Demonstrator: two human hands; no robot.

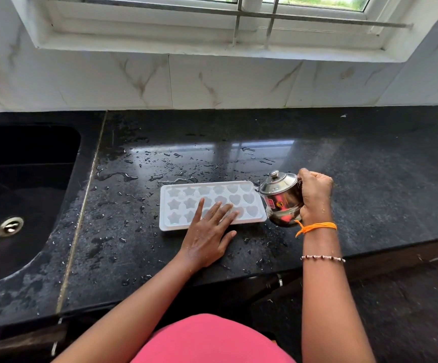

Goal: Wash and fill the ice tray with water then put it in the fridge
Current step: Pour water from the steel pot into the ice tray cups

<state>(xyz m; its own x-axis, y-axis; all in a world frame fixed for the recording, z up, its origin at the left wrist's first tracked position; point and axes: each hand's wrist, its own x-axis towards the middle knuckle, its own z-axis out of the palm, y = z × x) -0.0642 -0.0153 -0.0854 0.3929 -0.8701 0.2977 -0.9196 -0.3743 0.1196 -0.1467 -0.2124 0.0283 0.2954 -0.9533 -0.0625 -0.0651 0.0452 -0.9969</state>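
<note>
A white ice tray [181,203] with star and heart moulds lies flat on the wet black counter [238,158]. My left hand [208,231] lies flat with straight fingers on the tray's near edge and front cells. My right hand [314,196] grips a small lidded steel pot [280,199] by its side, tilted towards the tray's right end, its spout at the tray's far right corner. No stream of water can be made out.
A black sink [21,195] with a steel drain [10,226] is set into the counter at the left. Water drops lie scattered around and behind the tray. A tiled wall and a window rise behind. The counter's front edge runs just below my left wrist.
</note>
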